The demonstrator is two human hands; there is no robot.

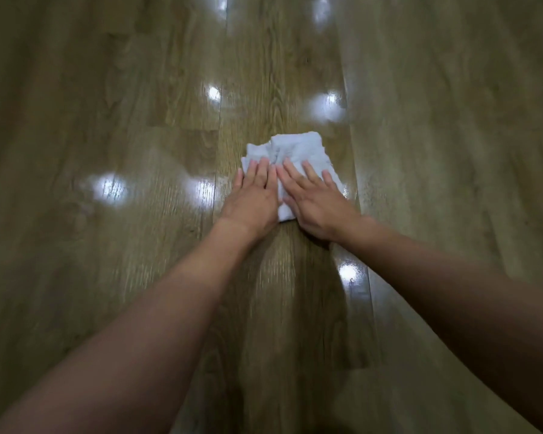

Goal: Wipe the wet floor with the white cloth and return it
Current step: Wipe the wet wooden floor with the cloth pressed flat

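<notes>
Both hands — left (254,198), right (318,204) — flat on white cloth (298,151), wood floor (138,245).

A: what's in frame besides the job items?
B: light reflections (326,106). White blobs: two at the top edge, two mid-frame, two left of centre, and one small and sharper at lower right.
A: more?
B: dark shadow (295,355) running up the middle of the bottom half. Edges are soft and the frame is motion-blurred.

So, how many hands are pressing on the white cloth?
2. The left hand lies flat on the left side of the white cloth; the right hand, on its right side.
</notes>
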